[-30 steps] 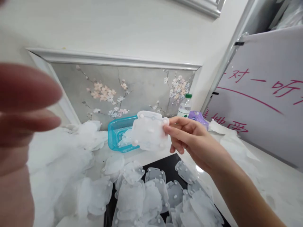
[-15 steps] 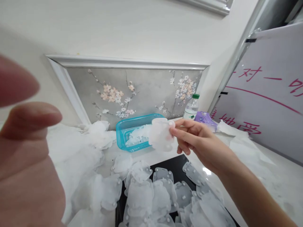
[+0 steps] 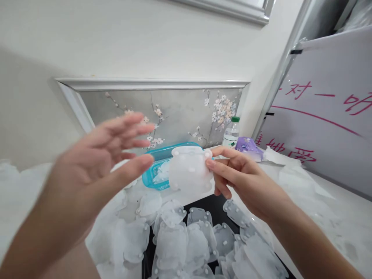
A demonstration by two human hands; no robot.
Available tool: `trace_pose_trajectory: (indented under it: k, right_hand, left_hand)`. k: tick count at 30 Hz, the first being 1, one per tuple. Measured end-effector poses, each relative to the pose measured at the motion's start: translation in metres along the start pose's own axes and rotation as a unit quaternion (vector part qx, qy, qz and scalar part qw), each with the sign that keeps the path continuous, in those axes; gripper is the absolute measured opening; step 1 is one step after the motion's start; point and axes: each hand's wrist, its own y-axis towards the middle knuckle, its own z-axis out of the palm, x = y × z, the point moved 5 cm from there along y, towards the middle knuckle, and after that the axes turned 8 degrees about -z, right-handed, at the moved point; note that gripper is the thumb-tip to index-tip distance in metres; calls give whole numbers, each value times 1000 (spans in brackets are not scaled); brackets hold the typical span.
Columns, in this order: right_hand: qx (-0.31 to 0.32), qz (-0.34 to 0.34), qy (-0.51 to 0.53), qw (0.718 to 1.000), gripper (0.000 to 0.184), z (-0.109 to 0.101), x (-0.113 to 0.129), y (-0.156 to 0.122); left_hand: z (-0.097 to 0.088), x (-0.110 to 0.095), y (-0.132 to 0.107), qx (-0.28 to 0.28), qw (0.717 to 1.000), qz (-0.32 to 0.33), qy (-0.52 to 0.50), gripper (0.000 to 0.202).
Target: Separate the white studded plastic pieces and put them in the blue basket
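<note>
My right hand (image 3: 244,180) pinches a translucent white pad (image 3: 190,168) with small round studs by its right edge and holds it upright above the table. My left hand (image 3: 100,162) hovers in the air to the pad's left, fingers stretched out and apart, holding nothing, its fingertips a short way from the pad. Behind the pad sits a blue plastic basket (image 3: 152,176) with more white pieces inside. Below my hands, several similar studded pads (image 3: 200,240) lie heaped on a black tray (image 3: 213,203).
Loose white sheets (image 3: 17,186) pile up on the left of the pale table. At the back stand a water bottle (image 3: 231,133) with a green cap and a purple packet (image 3: 248,148). A whiteboard (image 3: 325,112) with red writing leans at the right. A floral panel (image 3: 174,112) backs the table.
My left hand has moved away from the camera, down and right toward the pad, and now shows with open fingers. The pad in my right hand has turned to face me.
</note>
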Motion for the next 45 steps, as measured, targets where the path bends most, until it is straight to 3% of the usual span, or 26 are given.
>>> trace_pose_trajectory:
  k: [3, 7, 14, 34, 39, 42, 45]
  right_hand:
    - [-10, 6, -1, 1000, 51, -1, 0, -1]
    - [-12, 12, -5, 1000, 54, -3, 0, 1]
    - [-38, -2, -41, 998, 55, -6, 2, 0]
    - [-53, -9, -46, 997, 51, -4, 7, 0]
    - [-61, 2, -44, 997, 50, -3, 7, -1]
    - [-46, 5, -41, 998, 52, -2, 6, -1]
    - [-29, -28, -25, 999, 53, -3, 7, -1]
  left_hand:
    - [28, 8, 4, 131, 987, -83, 46, 54]
    - [38, 17, 4, 188, 976, -114, -5, 38]
    - [35, 6, 2, 183, 978, -97, -39, 12]
    - [35, 10, 1, 201, 969, -143, 28, 25]
    - [37, 5, 1, 220, 968, -112, 38, 19]
    - [35, 3, 4, 199, 974, -85, 66, 21]
    - [33, 6, 3, 193, 974, -112, 47, 25]
